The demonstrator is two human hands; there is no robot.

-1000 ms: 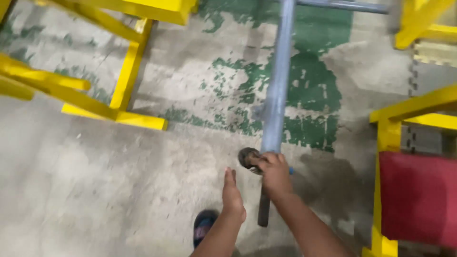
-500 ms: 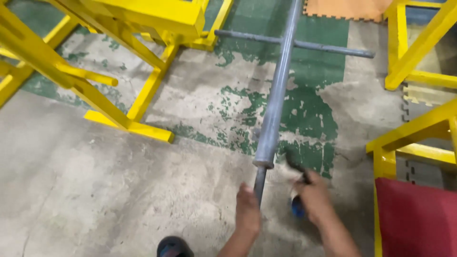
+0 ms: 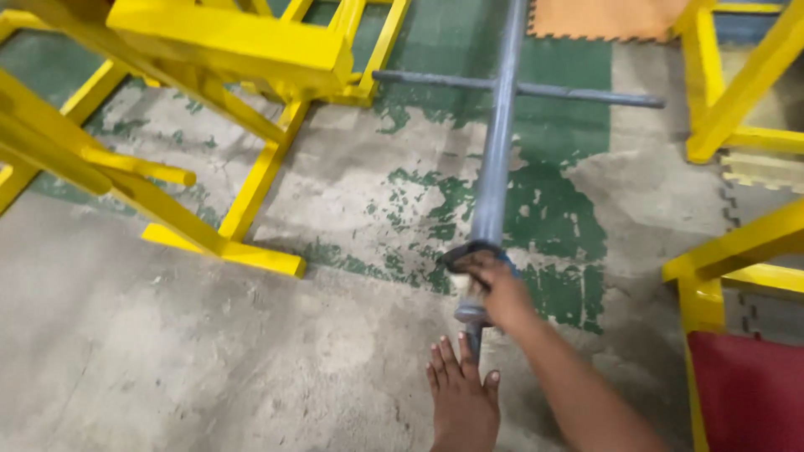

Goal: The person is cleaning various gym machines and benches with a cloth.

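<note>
A long grey metal bar (image 3: pixel 494 167) runs from the top of the view down toward me, ending in a thinner stub (image 3: pixel 473 322). My right hand (image 3: pixel 502 293) presses a dark cloth (image 3: pixel 463 254) around the bar just above the stub, fingers closed on it. My left hand (image 3: pixel 461 398) sits below with its fingers straight and slightly apart, its tips at the stub's end. It holds nothing. A second grey bar (image 3: pixel 578 94) lies crosswise under the long one, farther away.
Yellow steel frames stand at the left (image 3: pixel 209 50), at the top right (image 3: pixel 737 92) and at the right (image 3: pixel 729 251), the last beside a red pad (image 3: pixel 754 393). The concrete floor (image 3: pixel 167 351) has worn green paint. An orange foam mat (image 3: pixel 603 17) lies at the top.
My right hand has moved from the right of the bar onto it, bringing the dark cloth around it. My left hand has risen to the stub's end. The view has tilted farther along the bar.
</note>
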